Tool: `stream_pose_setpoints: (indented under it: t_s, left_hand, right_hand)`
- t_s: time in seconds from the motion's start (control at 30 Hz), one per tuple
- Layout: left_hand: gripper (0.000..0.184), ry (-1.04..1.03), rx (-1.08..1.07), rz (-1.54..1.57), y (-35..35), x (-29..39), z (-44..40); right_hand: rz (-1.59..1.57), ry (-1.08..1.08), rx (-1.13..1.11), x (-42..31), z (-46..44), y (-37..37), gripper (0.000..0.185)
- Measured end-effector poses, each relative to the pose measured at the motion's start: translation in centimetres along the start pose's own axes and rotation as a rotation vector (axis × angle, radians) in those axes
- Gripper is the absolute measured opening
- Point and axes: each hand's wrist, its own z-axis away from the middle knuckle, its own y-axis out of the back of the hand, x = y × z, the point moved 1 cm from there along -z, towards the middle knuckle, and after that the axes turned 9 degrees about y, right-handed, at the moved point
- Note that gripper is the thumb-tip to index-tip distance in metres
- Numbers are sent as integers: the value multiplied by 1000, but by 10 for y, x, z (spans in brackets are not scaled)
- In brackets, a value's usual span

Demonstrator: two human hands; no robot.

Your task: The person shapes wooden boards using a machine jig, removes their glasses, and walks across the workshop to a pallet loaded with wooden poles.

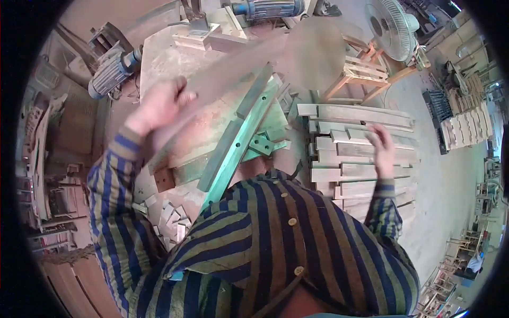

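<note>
Across the upper left of the frame, over the dusty worktable [164, 66], slants a long, motion-blurred board [233, 69], its nearer end gripped by the left hand [161, 103]. The right hand [383, 148], at right of centre, looks unclenched, fingers loosely bent, near the laid-out planks [347, 112]; whether it touches them, I can't tell. I'd guess the board is stiff, dry, fairly light, tip-heavy by one end, steadier held by both edges mid-length.

Woodworking workshop, with stacked boards [366, 151].
</note>
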Motion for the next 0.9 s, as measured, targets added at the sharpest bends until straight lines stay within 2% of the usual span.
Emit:
stream_pose_setpoints:
  t_s: [0.03,0.07,0.1,0.13,0.17,0.23,0.33,0.47,0.5,0.53,0.6,0.63,0.7,0.83,0.9]
  left_hand:
    - [28,60,-15,17,-3,8,13]
    - [28,120,-30,34,-6,17,26]
    - [27,113,3,24,-18,22,40]
    - [26,107,35,14,-30,27,53]
    - [26,116,-27,18,-35,33,59]
    - [25,138,-39,50,-50,40,68]
    - [24,89,-57,116,-67,42,72]
    - [24,113,-80,216,-74,39,67]
    - [24,92,-100,240,-75,37,65]
    - [24,70,-121,264,-75,36,64]
    - [24,72,-137,272,-75,37,60]
    - [24,75,-153,281,-75,37,58]
    - [24,86,-173,317,-73,35,57]
    - [25,147,-297,414,-78,32,51]
    - [26,123,-315,428,-81,30,48]
  right_hand:
    - [43,95,-151,-31,-8,-32,28]
    - [-73,150,-271,-30,-18,-56,29]
    - [-63,382,-424,-76,-19,-105,31]
    - [-131,524,-480,-101,-19,-129,32]
    - [-107,707,-527,-114,-20,-150,33]
    - [-192,868,-662,-154,-5,-180,27]
    - [-362,1156,-859,-166,21,-223,21]
    - [-405,1235,-1102,-166,54,-242,24]
    - [-380,1239,-1132,-165,58,-246,33]
    - [-380,1238,-1131,-162,59,-248,33]
    - [-275,1319,-1050,-165,56,-249,46]
    - [-275,1318,-1048,-165,55,-251,46]
    - [-196,1345,-1107,-165,55,-258,59]
    - [-76,1369,-1112,-162,62,-264,66]
    - [-86,1434,-880,-155,69,-269,60]
